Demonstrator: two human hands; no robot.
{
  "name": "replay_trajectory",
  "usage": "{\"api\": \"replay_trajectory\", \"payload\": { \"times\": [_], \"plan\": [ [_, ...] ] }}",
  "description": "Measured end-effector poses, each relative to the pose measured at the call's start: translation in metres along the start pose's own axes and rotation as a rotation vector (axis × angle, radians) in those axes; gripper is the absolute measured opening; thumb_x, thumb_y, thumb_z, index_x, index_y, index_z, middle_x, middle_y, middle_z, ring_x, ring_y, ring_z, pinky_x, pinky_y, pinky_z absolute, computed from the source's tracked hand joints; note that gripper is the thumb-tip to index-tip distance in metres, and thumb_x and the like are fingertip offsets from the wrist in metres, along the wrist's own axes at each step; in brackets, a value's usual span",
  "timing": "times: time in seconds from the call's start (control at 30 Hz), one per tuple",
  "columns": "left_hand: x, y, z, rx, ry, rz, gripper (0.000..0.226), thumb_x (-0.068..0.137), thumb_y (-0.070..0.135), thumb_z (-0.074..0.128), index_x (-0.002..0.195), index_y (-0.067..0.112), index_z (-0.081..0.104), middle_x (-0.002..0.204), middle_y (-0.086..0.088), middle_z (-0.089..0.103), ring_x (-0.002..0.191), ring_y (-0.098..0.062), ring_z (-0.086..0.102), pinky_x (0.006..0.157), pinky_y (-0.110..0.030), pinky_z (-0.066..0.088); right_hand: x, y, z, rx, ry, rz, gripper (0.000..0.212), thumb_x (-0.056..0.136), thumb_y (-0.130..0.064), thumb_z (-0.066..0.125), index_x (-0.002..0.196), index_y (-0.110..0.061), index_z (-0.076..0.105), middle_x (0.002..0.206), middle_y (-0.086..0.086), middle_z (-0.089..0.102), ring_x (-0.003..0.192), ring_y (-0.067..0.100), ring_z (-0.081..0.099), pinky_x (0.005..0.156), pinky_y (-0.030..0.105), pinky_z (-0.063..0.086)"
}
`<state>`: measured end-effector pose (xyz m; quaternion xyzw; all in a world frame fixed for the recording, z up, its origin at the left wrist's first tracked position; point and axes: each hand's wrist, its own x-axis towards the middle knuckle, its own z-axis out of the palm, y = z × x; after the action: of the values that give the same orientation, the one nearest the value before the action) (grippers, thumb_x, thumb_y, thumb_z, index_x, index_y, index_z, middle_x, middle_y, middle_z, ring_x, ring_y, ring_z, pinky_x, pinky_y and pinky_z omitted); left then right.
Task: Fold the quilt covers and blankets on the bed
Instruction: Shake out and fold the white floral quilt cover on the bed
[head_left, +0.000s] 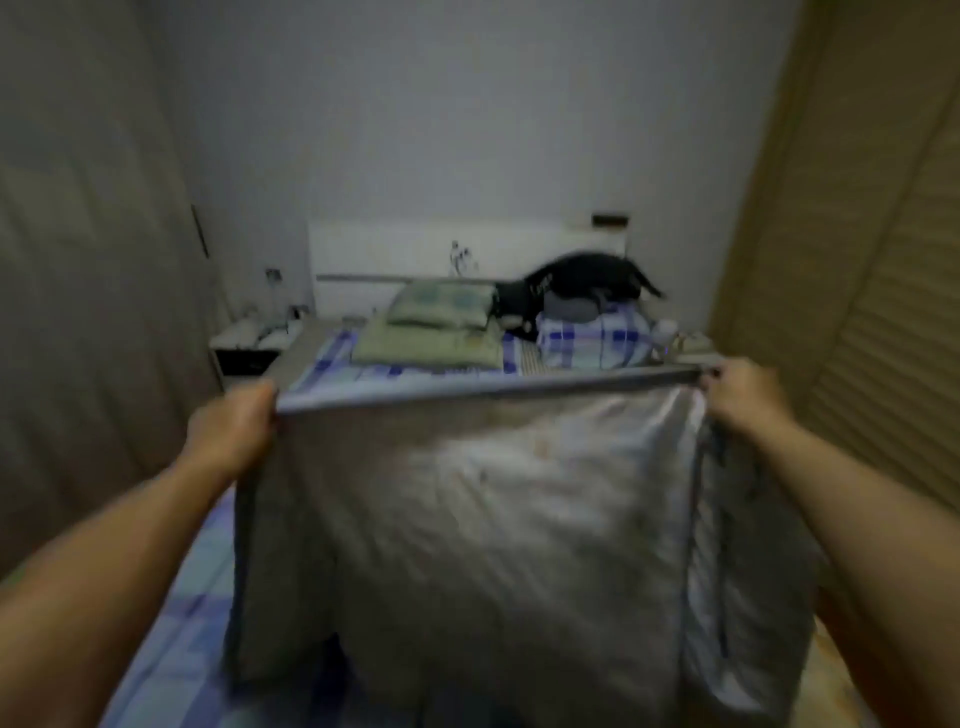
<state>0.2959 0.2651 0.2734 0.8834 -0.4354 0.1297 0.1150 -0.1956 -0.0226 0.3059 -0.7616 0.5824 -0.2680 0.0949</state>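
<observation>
A pale grey-white quilt cover (483, 519) hangs in front of me above the bed (182, 649), its top edge stretched taut between my hands. My left hand (234, 426) grips the upper left corner. My right hand (743, 392) grips the upper right corner. The cloth falls in loose folds and hides the near part of the blue checked sheet. A folded blue checked blanket (592, 338) lies at the far right of the bed. The picture is blurred.
Two greenish pillows (436, 322) are stacked near the white headboard (415, 249). Dark clothing (582, 283) lies on the checked blanket. A nightstand (249, 348) stands at the far left, curtains on the left, a slatted wardrobe (857, 312) on the right.
</observation>
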Motion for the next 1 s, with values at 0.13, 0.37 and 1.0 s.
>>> {"api": "replay_trajectory", "payload": {
  "times": [0.13, 0.37, 1.0],
  "plan": [
    [0.125, 0.04, -0.242, -0.224, 0.751, -0.123, 0.019, 0.097, 0.011, 0.039, 0.108, 0.008, 0.054, 0.114, -0.029, 0.056, 0.101, -0.048, 0.058, 0.08, -0.052, 0.047, 0.079, -0.115, -0.158, 0.198, 0.658, -0.091, 0.033, 0.095, -0.02, 0.047, 0.121, -0.014, 0.066, 0.119, 0.021, 0.066, 0.105, 0.042, 0.063, 0.085, 0.043, 0.051],
    [0.107, -0.007, -0.324, 0.424, 0.843, 0.103, 0.009, 0.082, 0.006, 0.059, 0.09, 0.005, 0.065, 0.083, -0.023, 0.064, 0.077, -0.041, 0.063, 0.081, -0.047, 0.042, 0.071, -0.111, -0.194, -0.111, 0.778, -0.529, 0.034, 0.091, -0.033, 0.037, 0.104, -0.015, 0.063, 0.096, 0.026, 0.065, 0.086, 0.049, 0.061, 0.068, 0.05, 0.05],
    [-0.204, -0.06, 0.182, 0.18, -0.278, 0.046, 0.044, 0.057, 0.006, 0.081, 0.091, 0.01, 0.053, 0.089, -0.015, 0.049, 0.06, -0.04, 0.055, 0.049, -0.041, 0.036, -0.138, 0.153, 0.16, -0.496, -0.388, -0.753, 0.029, 0.074, -0.02, 0.07, 0.101, -0.017, 0.062, 0.08, 0.006, 0.054, 0.051, 0.03, 0.054, 0.042, 0.034, 0.034]
  ]
}}
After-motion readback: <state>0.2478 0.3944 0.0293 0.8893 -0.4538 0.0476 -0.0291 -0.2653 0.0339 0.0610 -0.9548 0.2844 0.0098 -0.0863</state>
